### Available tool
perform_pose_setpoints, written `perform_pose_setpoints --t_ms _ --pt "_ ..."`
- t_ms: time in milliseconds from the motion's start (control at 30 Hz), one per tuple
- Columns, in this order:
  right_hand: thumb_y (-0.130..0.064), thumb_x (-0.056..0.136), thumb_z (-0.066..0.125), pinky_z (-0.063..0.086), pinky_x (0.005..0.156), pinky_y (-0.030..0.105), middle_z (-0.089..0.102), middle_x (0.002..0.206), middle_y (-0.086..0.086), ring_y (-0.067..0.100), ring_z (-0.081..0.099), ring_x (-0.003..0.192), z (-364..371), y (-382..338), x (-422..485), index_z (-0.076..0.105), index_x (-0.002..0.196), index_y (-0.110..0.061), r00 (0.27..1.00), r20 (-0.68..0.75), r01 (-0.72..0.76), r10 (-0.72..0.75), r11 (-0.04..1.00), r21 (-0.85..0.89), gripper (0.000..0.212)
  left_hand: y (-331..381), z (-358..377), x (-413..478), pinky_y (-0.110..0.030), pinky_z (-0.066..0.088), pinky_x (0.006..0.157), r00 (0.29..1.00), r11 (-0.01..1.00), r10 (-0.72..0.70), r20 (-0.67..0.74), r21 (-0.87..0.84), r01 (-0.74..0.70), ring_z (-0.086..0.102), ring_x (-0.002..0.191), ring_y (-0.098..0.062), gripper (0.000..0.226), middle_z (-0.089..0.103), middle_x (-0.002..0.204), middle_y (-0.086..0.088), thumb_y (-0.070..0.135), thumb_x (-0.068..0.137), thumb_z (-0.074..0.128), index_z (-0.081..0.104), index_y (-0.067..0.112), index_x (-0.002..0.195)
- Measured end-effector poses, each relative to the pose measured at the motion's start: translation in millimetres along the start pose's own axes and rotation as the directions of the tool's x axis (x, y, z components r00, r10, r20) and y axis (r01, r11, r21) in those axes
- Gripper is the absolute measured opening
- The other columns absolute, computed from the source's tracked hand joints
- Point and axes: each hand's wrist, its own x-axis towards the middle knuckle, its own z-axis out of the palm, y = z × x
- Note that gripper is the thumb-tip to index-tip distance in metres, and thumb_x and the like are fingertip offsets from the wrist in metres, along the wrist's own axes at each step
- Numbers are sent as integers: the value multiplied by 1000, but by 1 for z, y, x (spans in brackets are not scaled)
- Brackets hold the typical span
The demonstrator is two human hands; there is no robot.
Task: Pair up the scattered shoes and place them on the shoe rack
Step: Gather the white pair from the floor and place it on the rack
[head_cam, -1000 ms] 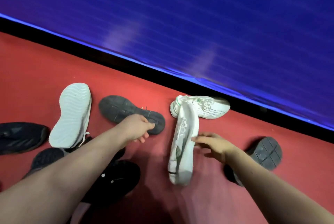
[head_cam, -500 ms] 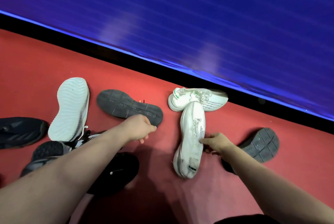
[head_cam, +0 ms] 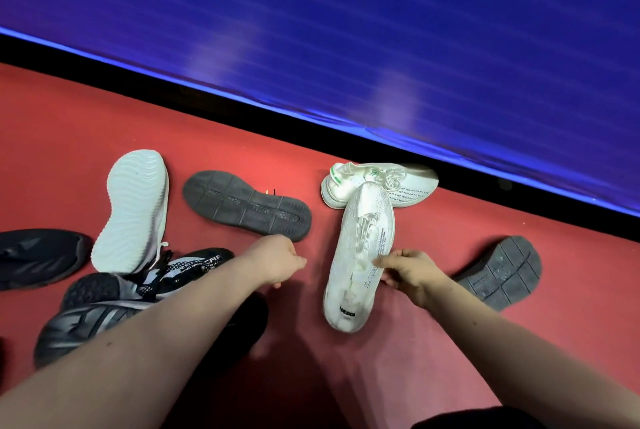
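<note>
Several shoes lie scattered on the red floor. My right hand [head_cam: 410,274] pinches the side of a white sneaker [head_cam: 360,255] that points away from me, its toe resting against a second white sneaker with green marks [head_cam: 412,186] lying on its side by the wall. My left hand [head_cam: 277,260] hovers with loosely curled fingers, holding nothing, just below a dark shoe turned sole up [head_cam: 246,209]. Another dark sole-up shoe [head_cam: 502,271] lies right of my right wrist.
A white-soled shoe [head_cam: 135,210] lies sole up at left, beside a black shoe [head_cam: 38,257] and a pile of grey-black sneakers [head_cam: 145,285] under my left forearm. A black baseboard [head_cam: 242,106] and blue wall [head_cam: 346,30] bound the floor.
My right hand turned the white sneaker from its side to upright and took hold of its side. My left hand drew back slightly from the dark sole-up shoe.
</note>
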Motion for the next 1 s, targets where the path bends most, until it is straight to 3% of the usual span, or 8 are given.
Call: perform_pose_setpoints --t_ms 100,200,300,467,600,800,900,1000 --pt "4 75 70 46 49 20 56 60 9 11 52 42 3 -5 -4 50 67 -12 995 95 18 -28 994 104 27 5 6 0 -22 40 52 1000 1000 -1 -18 -21 0 58 62 -22 30 70 83 -15 34 90 51 65 8 84" --pt "4 75 71 49 60 24 62 65 7 12 56 51 16 -12 -11 53 69 -14 979 193 36 -70 984 175 26 10 10 1 -27 47 67 991 992 35 -128 -120 -50 59 68 -21 33 69 92 -7 45 86 56 62 15 98" --pt "6 74 71 48 60 24 65 71 9 17 58 61 32 -16 -17 54 71 -14 951 282 65 -123 976 206 26 12 4 -3 -31 51 65 973 970 83 -214 -206 -128 59 68 -20 30 64 79 0 44 81 64 58 16 79" --pt "11 75 67 47 55 20 66 59 3 14 58 55 45 -20 -22 51 71 -13 929 329 100 -169 971 215 29 6 -8 -8 -30 30 55 927 979 150 -343 -82 -189 51 68 -24 24 54 64 -1 20 84 59 49 13 63" --pt "12 75 67 50 57 20 67 58 2 12 62 55 45 -23 -24 53 72 -11 931 319 122 -179 974 191 27 3 -14 -6 -31 30 53 934 971 201 -294 -65 -229 44 62 -24 30 45 57 0 6 83 49 40 12 55" --pt "7 77 67 49 56 22 69 69 6 15 62 60 32 -25 -21 58 77 -10 945 268 139 -186 973 185 19 -6 -16 -3 -24 48 60 959 830 54 -278 -521 -199 58 56 -17 39 61 71 -9 -11 87 28 58 11 76" --pt "7 73 71 40 51 24 60 66 10 19 50 55 26 -22 -17 54 72 -13 953 254 120 -166 975 185 26 -10 -20 5 -23 42 50 980 869 -3 -197 -486 -95 55 51 -15 33 61 73 -5 -7 87 30 56 13 91" --pt "-4 72 78 40 46 22 59 65 12 16 49 49 28 -14 -19 55 74 -8 972 207 128 -107 987 -92 24 -35 -31 11 -20 36 45 987 947 -83 -136 -320 35 62 56 -24 25 63 76 -9 3 85 43 58 12 102"
